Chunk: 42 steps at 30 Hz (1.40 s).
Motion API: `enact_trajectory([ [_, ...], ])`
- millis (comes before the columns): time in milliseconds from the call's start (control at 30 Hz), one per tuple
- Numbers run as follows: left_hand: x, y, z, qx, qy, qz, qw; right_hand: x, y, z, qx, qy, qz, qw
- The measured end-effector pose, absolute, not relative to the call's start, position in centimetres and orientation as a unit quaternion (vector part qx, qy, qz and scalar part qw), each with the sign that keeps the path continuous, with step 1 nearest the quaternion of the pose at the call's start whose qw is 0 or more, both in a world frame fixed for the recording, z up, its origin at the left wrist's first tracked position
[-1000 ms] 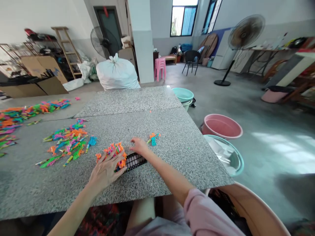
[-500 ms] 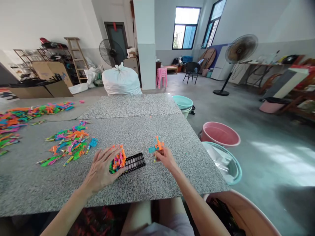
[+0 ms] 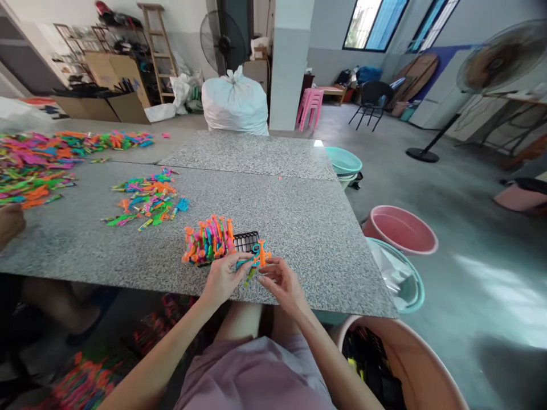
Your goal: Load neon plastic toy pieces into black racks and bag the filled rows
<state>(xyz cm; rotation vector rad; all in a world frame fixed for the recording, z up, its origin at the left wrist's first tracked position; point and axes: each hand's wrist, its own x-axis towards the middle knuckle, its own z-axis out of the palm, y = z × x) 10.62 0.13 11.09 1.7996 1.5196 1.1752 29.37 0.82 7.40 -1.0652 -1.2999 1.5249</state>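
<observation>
A small plastic toy (image 3: 262, 254) with an orange plane-shaped piece, a blue part and a yellow-green tube is between my hands, just above the table's near side. My left hand (image 3: 224, 279) pinches its blue part from the left. On the other side, my right hand (image 3: 284, 285) has its curled fingers at the orange piece. Just beyond my hands lies a black lattice basket (image 3: 247, 241). A packed row of colourful plastic toys (image 3: 209, 240) fills its left part; the right part shows bare lattice.
On the speckled stone table (image 3: 299, 210), a loose pile of toys (image 3: 149, 199) lies left, with a larger heap (image 3: 38, 159) beyond. Another person's hand (image 3: 11, 223) rests at the left edge. Tubs, including a pink one (image 3: 401, 230), stand right of the table.
My left hand has left the toys in the basket and moved right to the toy. My right hand has brought the toy nearer and left. The view has tilted down and turned left.
</observation>
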Motion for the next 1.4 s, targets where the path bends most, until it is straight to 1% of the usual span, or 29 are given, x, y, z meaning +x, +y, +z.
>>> enact_trajectory([
  [167, 10.6, 1.0, 11.9, 0.664, 0.562, 0.448, 0.208, 27.0, 3.5, 8.7, -0.459, -0.496, 0.546, 0.496],
  [200, 10.9, 0.5, 11.9, 0.661, 0.564, 0.451, 0.201, 27.1, 3.6, 8.9, -0.453, -0.491, 0.551, 0.5],
  [267, 11.7, -1.1, 11.4, 0.639, 0.576, 0.462, 0.215, 27.5, 3.0, 9.0, -0.437, -0.497, 0.576, 0.479],
  [300, 12.1, -2.0, 10.9, 0.619, 0.582, 0.469, 0.242, 27.7, 2.3, 8.8, -0.437, -0.502, 0.584, 0.464],
  [400, 13.1, -4.6, 8.9, 0.548, 0.579, 0.469, 0.38, 28.4, -0.5, 7.8, -0.474, -0.473, 0.594, 0.446],
  [467, 13.7, -5.9, 7.3, 0.528, 0.571, 0.457, 0.432, 28.7, -2.3, 7.0, -0.502, -0.428, 0.622, 0.422],
  [533, 14.2, -7.1, 5.8, 0.537, 0.583, 0.445, 0.417, 29.0, -3.5, 6.5, -0.523, -0.389, 0.66, 0.373],
  [600, 14.7, -8.1, 4.7, 0.555, 0.605, 0.432, 0.372, 29.2, -4.3, 6.1, -0.538, -0.369, 0.679, 0.337],
  [733, 15.4, -9.2, 3.6, 0.57, 0.632, 0.428, 0.304, 29.1, -4.8, 5.7, -0.555, -0.38, 0.663, 0.33],
  [900, 15.4, -9.4, 2.7, 0.576, 0.615, 0.455, 0.289, 28.7, -5.1, 4.2, -0.542, -0.409, 0.661, 0.32],
  [1067, 15.3, -10.4, 1.8, 0.603, 0.592, 0.448, 0.292, 29.0, -6.1, 3.6, -0.531, -0.412, 0.688, 0.274],
  [1200, 15.3, -11.6, 2.2, 0.625, 0.556, 0.455, 0.304, 29.3, -7.9, 3.9, -0.538, -0.389, 0.705, 0.25],
  [1400, 15.0, -11.7, 3.9, 0.563, 0.573, 0.439, 0.403, 30.0, -8.7, 6.6, -0.524, -0.36, 0.734, 0.238],
])
